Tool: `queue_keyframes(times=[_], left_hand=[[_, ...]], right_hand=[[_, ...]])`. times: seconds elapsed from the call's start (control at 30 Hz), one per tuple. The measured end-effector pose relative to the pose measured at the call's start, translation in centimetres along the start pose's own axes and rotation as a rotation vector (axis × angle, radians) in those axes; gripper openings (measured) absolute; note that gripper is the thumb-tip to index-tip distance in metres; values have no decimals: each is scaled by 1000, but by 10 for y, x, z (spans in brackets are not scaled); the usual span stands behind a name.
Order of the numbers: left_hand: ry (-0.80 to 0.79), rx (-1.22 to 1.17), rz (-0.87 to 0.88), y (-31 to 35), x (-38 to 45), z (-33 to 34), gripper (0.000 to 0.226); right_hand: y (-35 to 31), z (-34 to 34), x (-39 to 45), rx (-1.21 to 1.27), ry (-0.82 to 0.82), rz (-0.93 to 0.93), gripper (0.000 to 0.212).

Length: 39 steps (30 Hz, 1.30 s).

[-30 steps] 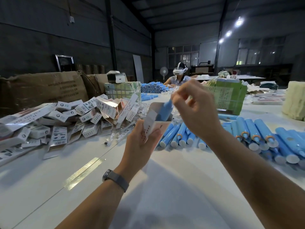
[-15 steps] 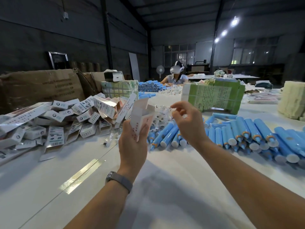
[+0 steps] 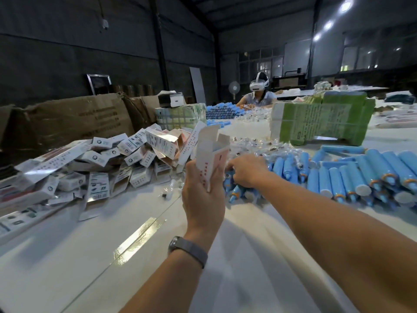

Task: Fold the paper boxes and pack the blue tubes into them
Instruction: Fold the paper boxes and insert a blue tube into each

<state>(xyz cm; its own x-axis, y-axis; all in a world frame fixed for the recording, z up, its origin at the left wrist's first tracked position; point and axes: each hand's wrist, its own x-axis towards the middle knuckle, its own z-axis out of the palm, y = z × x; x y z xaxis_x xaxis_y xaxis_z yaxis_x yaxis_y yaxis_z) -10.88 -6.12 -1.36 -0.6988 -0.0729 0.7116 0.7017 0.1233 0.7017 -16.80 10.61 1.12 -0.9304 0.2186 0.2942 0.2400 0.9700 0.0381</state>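
Observation:
My left hand [image 3: 204, 195] holds a white and pink paper box [image 3: 211, 154] upright, its top flaps standing open. A blue edge shows inside the mouth. My right hand [image 3: 246, 170] reaches down behind the box into the near end of the blue tubes [image 3: 352, 177] lying on the white table [image 3: 112, 256]. Its fingers are hidden behind the box and the tubes, so I cannot see whether they hold anything.
A heap of folded and flat boxes [image 3: 101, 168] covers the table's left side, with brown cartons [image 3: 74, 120] behind. A green bundle [image 3: 322, 118] stands at the back right. Small clear packets [image 3: 255, 145] lie beyond my hands. Another person [image 3: 259, 91] sits across the table.
The blue tube went down into the box. My right hand left the box top and dropped to the tubes on the table. My left hand kept the box upright.

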Motion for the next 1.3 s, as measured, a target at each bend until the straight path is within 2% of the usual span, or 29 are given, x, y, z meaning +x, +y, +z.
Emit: queue_keyframes(times=[0.1, 0.2, 0.3, 0.43, 0.53, 0.67, 0.73, 0.83, 1.07, 1.3], left_hand=[[-13, -10, 12, -2, 0, 1, 37], [-37, -38, 21, 0, -1, 0, 37], [-63, -169, 38, 8, -4, 0, 26], [-115, -249, 79, 18, -8, 2, 21], [-118, -247, 99, 21, -11, 3, 19], [-127, -204, 114, 27, -18, 4, 25], [-137, -196, 132, 29, -19, 4, 28], [-155, -168, 131, 31, -22, 4, 27], [-239, -185, 149, 34, -28, 7, 23], [-257, -289, 69, 39, -27, 6, 23]], right_hand=[[6, 1, -7, 217, 160, 22, 31], [13, -13, -23, 400, 387, 69, 37], [19, -48, -47, 599, 609, 67, 22], [20, -109, -99, 1043, 836, -38, 15], [13, -141, -141, 1163, 926, -214, 18], [4, -155, -171, 1075, 974, -366, 12], [3, -155, -173, 943, 994, -397, 6], [6, -148, -171, 713, 1012, -399, 13], [12, -141, -166, 686, 1097, -376, 16], [15, -111, -156, 413, 954, -422, 21]])
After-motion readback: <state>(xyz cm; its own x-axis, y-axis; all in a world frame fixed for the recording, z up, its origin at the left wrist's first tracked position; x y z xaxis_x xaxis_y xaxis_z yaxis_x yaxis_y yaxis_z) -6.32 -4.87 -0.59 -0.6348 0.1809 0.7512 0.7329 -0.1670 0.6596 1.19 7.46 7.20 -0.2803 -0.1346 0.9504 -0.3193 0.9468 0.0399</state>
